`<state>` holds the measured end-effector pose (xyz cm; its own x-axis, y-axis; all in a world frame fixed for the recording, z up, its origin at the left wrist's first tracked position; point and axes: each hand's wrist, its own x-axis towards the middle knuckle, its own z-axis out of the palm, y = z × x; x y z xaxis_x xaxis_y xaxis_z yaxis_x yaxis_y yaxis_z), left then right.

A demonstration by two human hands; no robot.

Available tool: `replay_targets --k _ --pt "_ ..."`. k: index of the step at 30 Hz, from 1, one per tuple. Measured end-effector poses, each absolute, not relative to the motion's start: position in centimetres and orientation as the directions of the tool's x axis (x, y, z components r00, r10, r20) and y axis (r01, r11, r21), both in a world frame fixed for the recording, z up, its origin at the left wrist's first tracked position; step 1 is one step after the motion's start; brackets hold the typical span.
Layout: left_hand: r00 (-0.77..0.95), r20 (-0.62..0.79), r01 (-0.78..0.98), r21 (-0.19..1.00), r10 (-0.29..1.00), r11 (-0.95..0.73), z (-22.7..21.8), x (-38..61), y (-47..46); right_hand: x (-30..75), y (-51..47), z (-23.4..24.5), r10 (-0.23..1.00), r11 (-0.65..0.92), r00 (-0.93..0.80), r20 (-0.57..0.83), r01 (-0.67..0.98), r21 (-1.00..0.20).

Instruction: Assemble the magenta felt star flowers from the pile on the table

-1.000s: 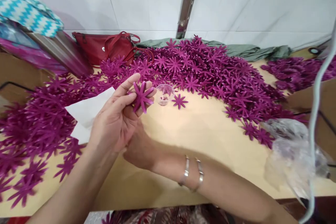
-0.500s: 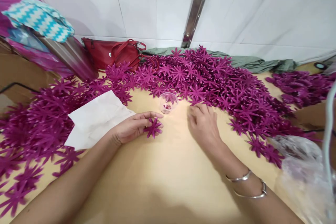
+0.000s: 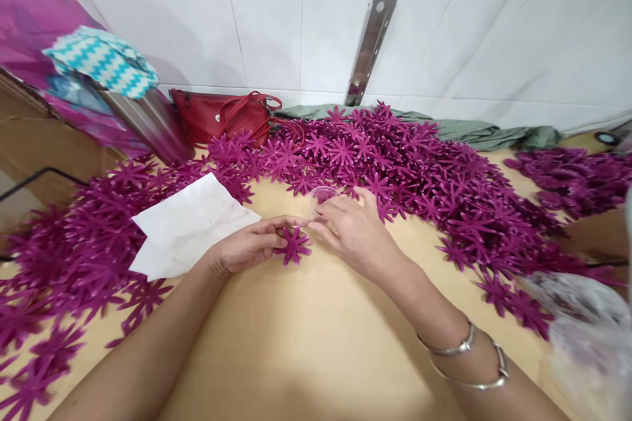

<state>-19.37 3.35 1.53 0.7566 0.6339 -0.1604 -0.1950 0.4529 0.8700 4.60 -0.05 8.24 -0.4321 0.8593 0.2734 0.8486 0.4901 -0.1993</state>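
Note:
My left hand (image 3: 249, 243) pinches a purple flower (image 3: 295, 247) with long narrow petals, just above the table. Its index finger points right, past the flower. My right hand (image 3: 360, 230) has come to the tip of that finger, its fingers curled and thumb close to them. Whatever may be between them is too small or hidden to make out. Behind my right hand stands a small clear plastic cup (image 3: 314, 195), mostly covered by the fingers. A crumpled white sheet of paper (image 3: 190, 227) lies left of my left hand.
A big pile of purple flowers (image 3: 419, 164) curves along the table's back, with more flowers (image 3: 93, 230) to the left. A red bag (image 3: 212, 115) and steel cylinder (image 3: 153, 122) stand behind. A clear plastic bag (image 3: 587, 342) lies right.
My right hand has moved left from the pile's edge to the fingertip of my left hand, now covering most of the cup. My left hand still holds the flower, turned slightly.

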Motion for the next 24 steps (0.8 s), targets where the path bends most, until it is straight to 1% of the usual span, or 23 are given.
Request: replay_targets --k 2,4,6,8,10,13,17,18,20,21,22,24 --pt "0.767 -0.176 -0.181 0.863 0.617 0.471 1.4 -19.5 3.2 3.8 1.2 9.2 0.875 0.484 -0.481 0.05 0.867 -0.121" --pt "0.765 -0.208 -0.161 0.855 0.61 0.494 1.4 -19.3 2.9 3.2 2.3 10.0 0.851 0.512 -0.517 -0.094 0.856 -0.076" --pt "0.753 -0.234 -0.147 0.851 0.616 0.504 1.5 -18.8 2.4 2.8 3.3 10.4 0.806 0.569 -0.569 -0.16 0.821 -0.049" --pt "0.742 -0.245 -0.146 0.849 0.624 0.508 1.5 -18.1 1.9 2.6 4.0 10.2 0.778 0.608 -0.604 -0.176 0.793 -0.032" --pt "0.742 -0.242 -0.15 0.849 0.625 0.507 1.4 -17.2 1.4 2.5 4.4 9.5 0.787 0.599 -0.594 -0.169 0.801 -0.025" --pt "0.737 -0.211 -0.166 0.865 0.642 0.474 1.0 -16.3 1.1 2.9 4.6 8.6 0.828 0.552 -0.554 -0.085 0.833 -0.043" --pt "0.667 -0.144 -0.2 0.911 0.731 0.362 0.9 -15.4 0.9 4.3 3.1 9.4 0.814 0.581 -0.574 0.092 0.803 -0.134" --pt "0.637 -0.133 -0.206 0.92 0.759 0.333 0.9 -15.2 0.8 4.7 2.3 9.8 0.808 0.588 -0.569 0.149 0.796 -0.146" --pt "0.592 -0.118 -0.214 0.931 0.797 0.296 1.1 -14.8 0.4 5.5 -0.1 10.5 0.796 0.576 -0.505 0.334 0.801 -0.162" --pt "0.582 -0.117 -0.22 0.93 0.805 0.294 1.2 -14.6 0.1 5.7 -1.4 10.4 0.779 0.57 -0.452 0.434 0.799 -0.192" --pt "0.577 -0.122 -0.23 0.925 0.807 0.304 1.2 -14.4 -0.1 5.8 -2.7 10.1 0.759 0.576 -0.414 0.502 0.787 -0.222" --pt "0.562 -0.162 -0.258 0.897 0.811 0.358 1.1 -14.2 -0.6 5.8 -5.2 8.5 0.738 0.598 -0.399 0.544 0.761 -0.253"
